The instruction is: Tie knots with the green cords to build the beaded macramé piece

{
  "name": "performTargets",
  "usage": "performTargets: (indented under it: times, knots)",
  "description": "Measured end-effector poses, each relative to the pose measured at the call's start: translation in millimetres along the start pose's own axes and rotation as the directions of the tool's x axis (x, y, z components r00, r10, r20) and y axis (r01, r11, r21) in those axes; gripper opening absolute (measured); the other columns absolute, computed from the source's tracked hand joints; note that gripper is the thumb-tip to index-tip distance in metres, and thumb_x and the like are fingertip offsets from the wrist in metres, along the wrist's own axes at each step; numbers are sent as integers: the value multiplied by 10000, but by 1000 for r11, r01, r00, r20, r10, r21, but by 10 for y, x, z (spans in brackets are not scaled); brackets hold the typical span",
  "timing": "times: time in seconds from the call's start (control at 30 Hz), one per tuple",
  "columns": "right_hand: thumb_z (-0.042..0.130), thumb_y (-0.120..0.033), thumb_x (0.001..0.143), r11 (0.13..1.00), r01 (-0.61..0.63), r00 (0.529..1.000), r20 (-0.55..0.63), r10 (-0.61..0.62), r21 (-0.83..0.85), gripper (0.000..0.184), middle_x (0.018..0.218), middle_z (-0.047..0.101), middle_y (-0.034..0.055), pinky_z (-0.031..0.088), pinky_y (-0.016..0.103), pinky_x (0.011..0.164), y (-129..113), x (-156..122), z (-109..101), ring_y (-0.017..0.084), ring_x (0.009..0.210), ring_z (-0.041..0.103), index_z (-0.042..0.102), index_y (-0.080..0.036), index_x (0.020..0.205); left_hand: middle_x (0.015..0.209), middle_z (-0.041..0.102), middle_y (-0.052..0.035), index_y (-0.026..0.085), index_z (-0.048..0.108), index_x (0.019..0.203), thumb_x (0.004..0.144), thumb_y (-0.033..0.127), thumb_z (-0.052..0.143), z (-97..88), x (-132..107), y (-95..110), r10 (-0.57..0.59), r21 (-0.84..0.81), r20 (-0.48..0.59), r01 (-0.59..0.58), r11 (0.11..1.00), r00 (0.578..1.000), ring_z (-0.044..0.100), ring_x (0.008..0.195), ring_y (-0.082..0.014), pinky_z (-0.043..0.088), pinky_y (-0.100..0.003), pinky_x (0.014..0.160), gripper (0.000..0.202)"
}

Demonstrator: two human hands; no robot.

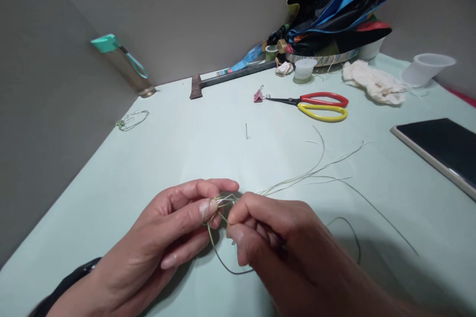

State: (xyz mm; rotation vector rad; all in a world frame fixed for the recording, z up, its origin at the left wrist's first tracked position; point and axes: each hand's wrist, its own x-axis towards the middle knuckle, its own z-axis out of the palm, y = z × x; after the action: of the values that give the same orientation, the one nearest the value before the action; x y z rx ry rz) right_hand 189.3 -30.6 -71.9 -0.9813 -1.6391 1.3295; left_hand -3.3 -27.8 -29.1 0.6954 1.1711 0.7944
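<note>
Thin green and white cords [308,174] trail across the pale tabletop and run in to my two hands. My left hand [178,223] pinches their bunched, looped part between thumb and fingers. Close beside it, my right hand [271,233] is closed, with thumb and forefinger gripping a green strand of the cords. One loop hangs below the fingers and passes toward the right hand. The curled right fingers hide part of the strands. A nail [246,132] stands upright in the table just beyond my hands.
Scissors [323,105] with red and yellow handles touch a pink binder clip [258,95]. Behind lie a hammer [230,75], small cups [305,68], a white cloth [374,81] and colourful bags [334,15]. A phone [442,151] is at right; a cord bracelet [134,120] and bottle [126,64] at left.
</note>
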Motion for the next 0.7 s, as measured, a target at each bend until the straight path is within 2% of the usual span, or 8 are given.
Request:
performTargets:
  times: [0.07, 0.23, 0.43, 0.57, 0.7]
  knots:
    - [554, -117, 954, 1000, 5, 1000, -1, -5, 5, 280, 562, 305, -118, 371, 263, 546, 0, -18, 10, 87, 459, 304, 491, -253, 717, 699, 619, 37, 234, 956, 929, 844, 372, 1046, 6, 7, 2, -14, 1, 19, 14, 1000, 1000, 158, 459, 39, 104, -125, 439, 186]
    - [556, -105, 936, 1000, 1, 1000, 4, -1, -7, 289, 589, 361, -106, 339, 253, 524, 8, -79, 32, 81, 498, 341, 435, -243, 713, 691, 678, 18, 231, 948, 879, 798, 360, 1075, 31, 36, 22, -41, -10, 12, 42, 999, 999, 184, 439, 54, 81, -116, 443, 198]
    - [532, -77, 870, 998, 63, 998, -22, -62, 22, 274, 608, 406, -102, 344, 248, 519, 6, -103, 34, 87, 505, 321, 380, -247, 719, 688, 699, 36, 244, 945, 868, 822, 375, 1062, 41, 15, 39, -46, -15, 21, 46, 999, 999, 116, 391, 56, 79, -90, 331, 181]
    - [524, -79, 908, 1000, 27, 1000, 13, -27, 13, 281, 602, 348, -115, 347, 251, 533, -10, -80, 13, 78, 489, 277, 386, -248, 730, 672, 714, 29, 260, 950, 857, 791, 393, 1080, 51, 18, 55, -42, -35, 20, 42, 998, 999, 117, 406, 46, 92, -103, 357, 197]
    - [517, -74, 932, 999, 24, 999, 32, -25, 33, 292, 603, 306, -114, 370, 235, 549, 20, -73, 30, 78, 493, 279, 398, -244, 726, 681, 711, 19, 234, 944, 867, 809, 367, 1060, 32, 42, 56, -11, -20, -9, 11, 1000, 1000, 123, 426, 47, 39, -136, 414, 186]
